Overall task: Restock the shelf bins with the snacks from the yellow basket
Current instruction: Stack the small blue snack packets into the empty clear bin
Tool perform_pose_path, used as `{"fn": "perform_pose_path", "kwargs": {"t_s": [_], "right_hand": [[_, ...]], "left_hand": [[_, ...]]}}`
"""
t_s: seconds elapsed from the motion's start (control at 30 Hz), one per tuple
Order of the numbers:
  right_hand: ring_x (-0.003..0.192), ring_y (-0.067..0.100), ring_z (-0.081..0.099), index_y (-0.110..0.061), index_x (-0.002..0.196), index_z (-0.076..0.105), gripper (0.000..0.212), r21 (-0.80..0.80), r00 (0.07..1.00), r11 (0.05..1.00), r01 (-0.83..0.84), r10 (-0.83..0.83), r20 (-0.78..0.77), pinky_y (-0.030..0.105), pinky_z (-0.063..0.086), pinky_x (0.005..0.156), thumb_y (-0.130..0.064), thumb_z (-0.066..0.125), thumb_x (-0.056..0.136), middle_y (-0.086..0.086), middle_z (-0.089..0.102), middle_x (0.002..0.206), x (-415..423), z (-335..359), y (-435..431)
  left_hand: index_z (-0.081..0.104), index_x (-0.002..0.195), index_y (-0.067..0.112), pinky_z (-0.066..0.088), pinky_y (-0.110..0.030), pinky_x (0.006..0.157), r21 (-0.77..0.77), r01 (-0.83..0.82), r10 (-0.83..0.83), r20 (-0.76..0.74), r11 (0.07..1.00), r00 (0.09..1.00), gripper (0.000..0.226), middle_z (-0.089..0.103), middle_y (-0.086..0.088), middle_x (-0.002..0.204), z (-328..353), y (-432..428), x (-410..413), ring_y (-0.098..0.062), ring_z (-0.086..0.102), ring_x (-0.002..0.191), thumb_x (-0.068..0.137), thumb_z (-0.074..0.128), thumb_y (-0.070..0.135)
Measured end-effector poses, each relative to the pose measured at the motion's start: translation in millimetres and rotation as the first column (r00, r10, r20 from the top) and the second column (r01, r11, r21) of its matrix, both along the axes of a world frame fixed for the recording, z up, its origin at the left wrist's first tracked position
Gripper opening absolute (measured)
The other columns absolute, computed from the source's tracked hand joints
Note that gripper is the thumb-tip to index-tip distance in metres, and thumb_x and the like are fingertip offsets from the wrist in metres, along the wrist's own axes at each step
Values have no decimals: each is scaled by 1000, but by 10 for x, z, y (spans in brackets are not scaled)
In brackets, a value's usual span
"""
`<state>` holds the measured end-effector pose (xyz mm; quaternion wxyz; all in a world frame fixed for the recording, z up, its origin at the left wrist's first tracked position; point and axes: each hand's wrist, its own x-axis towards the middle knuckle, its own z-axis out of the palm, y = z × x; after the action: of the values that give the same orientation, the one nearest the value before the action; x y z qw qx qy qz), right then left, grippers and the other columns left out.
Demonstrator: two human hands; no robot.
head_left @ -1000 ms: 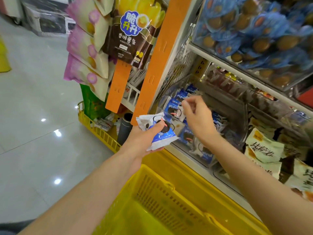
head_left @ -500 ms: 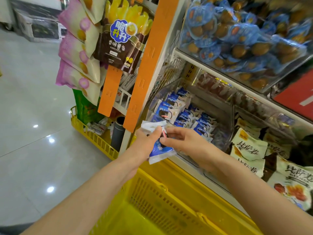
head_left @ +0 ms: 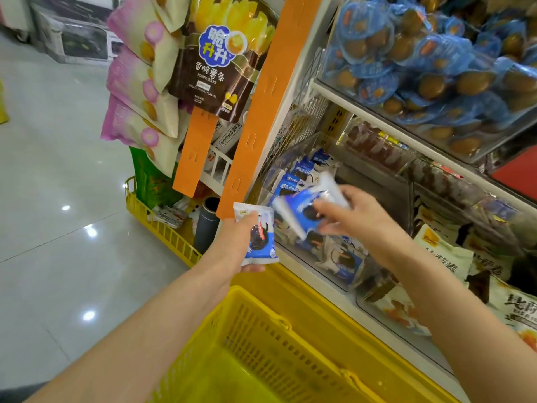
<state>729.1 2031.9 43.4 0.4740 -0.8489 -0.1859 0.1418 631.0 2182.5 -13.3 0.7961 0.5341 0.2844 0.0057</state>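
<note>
Below the bin, nearest the camera, the basket (head_left: pixel 261 341) is sitting against the shelf base, and the part showing is holding no snack that I can make out. Just left of the bin's front corner the left hand (head_left: pixel 235 244) is gripping a blue-and-white pack (head_left: pixel 261 238), with the thumb lying over its top and the fingers curling under it; whether another is hiding behind it I cannot tell. Half a second ago the right hand was meeting the left at that corner and pinching at the same bundle. Now the right hand (head_left: pixel 360 219) is carrying a second pack (head_left: pixel 302 210) away, pinched between thumb and fingertips and blurring with motion, just over the bin's (head_left: pixel 308 258) front wall. A second ago that hand was reaching inside the bin with nothing in it, so the work is looking like a steady shuttle: place one, fetch one, go back. That is suggesting the second pack is heading into the bin, while the left hand's supply is running down to perhaps one and a fresh dip into the basket is coming due. Toward the bin's back left a row (head_left: pixel 299 173) of like packs is standing on edge, with looser ones lying along the front. Above the bin, egg packs (head_left: pixel 430 62) are filling the upper tray.
</note>
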Motion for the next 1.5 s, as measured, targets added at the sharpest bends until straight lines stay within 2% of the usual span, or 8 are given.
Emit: {"fn": "perform_pose_path", "kwargs": {"t_s": [0.17,0.4,0.57,0.73,0.93,1.1,1.33,1.5], "right_hand": [[76,11,59,-15,101,55,31,-102,928,942,321,-292,231,21,44,58,-34,70,80,-5,60,89,458,-122,92],[89,21,61,-19,110,47,45,-239,967,947,213,-170,187,36,49,81,-31,76,77,7,53,126,696,-434,378],[113,21,49,-16,119,52,41,-316,965,938,144,-62,257,27,36,82,-33,68,84,4,50,130,725,-484,430],[89,0,53,-16,120,54,30,-122,841,986,111,-27,540,4,40,68,-31,52,94,-3,57,113,359,-346,281],[101,-26,41,-33,130,49,51,-462,773,841,-281,484,411,-8,28,85,-36,66,82,-33,46,112,-50,-177,-49],[90,-23,50,-31,115,61,39,-445,811,873,-198,401,426,-4,37,78,-39,69,78,-29,55,98,-6,-123,-237],[110,18,57,-10,123,57,47,-258,823,887,384,-202,530,17,39,80,-35,67,84,8,60,125,946,0,-392],[116,28,51,-7,128,49,45,-387,854,820,422,-216,473,28,37,86,-31,59,91,13,53,131,1620,-233,-196]], "left_hand": [[37,135,13,49,-19,40,94,-24,24,2,995,1000,42,55,-13,122,-80,36,49,-14,58,70,94,51,15],[45,127,13,52,-22,47,86,2,-6,50,996,999,34,57,-13,118,-74,42,73,-17,62,77,93,52,13],[49,120,16,55,-26,61,125,41,-53,97,991,994,29,58,-8,113,-110,53,75,-17,64,87,91,55,13],[52,111,15,49,-13,52,307,49,-107,173,950,979,26,60,0,100,-173,44,103,-8,60,79,87,62,17],[52,119,24,41,2,61,708,49,-331,268,705,905,39,54,12,109,-92,-53,130,4,53,83,83,67,19],[44,120,33,44,-9,64,836,10,-431,274,549,860,38,55,12,103,-6,-128,278,2,53,86,87,62,27],[43,127,21,30,-28,95,984,-178,-481,144,-26,865,31,48,3,124,-174,36,817,-14,41,114,97,39,30],[60,111,20,27,-29,99,967,-233,-543,144,-98,827,46,55,4,114,-424,143,980,-15,49,110,96,20,40]]}}
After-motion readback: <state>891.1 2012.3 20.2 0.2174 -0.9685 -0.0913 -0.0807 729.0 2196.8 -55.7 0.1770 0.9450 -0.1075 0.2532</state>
